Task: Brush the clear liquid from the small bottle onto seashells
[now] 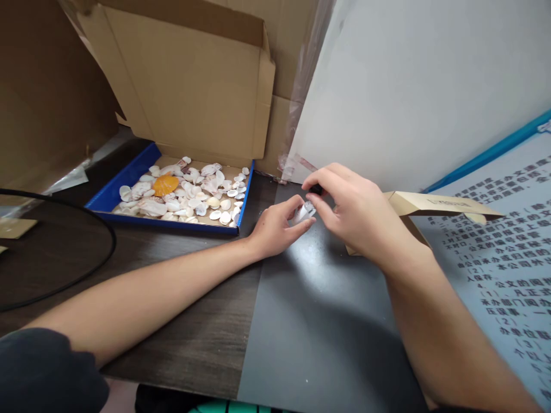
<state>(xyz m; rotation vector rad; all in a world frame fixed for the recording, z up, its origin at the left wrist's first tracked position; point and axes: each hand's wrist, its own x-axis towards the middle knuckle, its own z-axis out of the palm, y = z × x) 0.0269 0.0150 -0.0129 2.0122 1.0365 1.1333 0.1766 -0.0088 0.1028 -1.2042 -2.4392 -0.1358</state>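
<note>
Bottle (pixel 303 213) in the left hand (pixel 274 228), dark piece (pixel 316 189) in the right hand (pixel 356 207), above the mat (pixel 293 350) near its far left corner.
Head view: the left hand's thumb and fingers curve partway closed around the small pale bottle; the right hand's thumb and forefinger pinch the dark piece just beside it, mostly hidden, so contact between the two cannot be told. Toward the far edge of the bench (pixel 189 321), left of the mat, an open box (pixel 167 222) holds shells (pixel 191 189).
</note>
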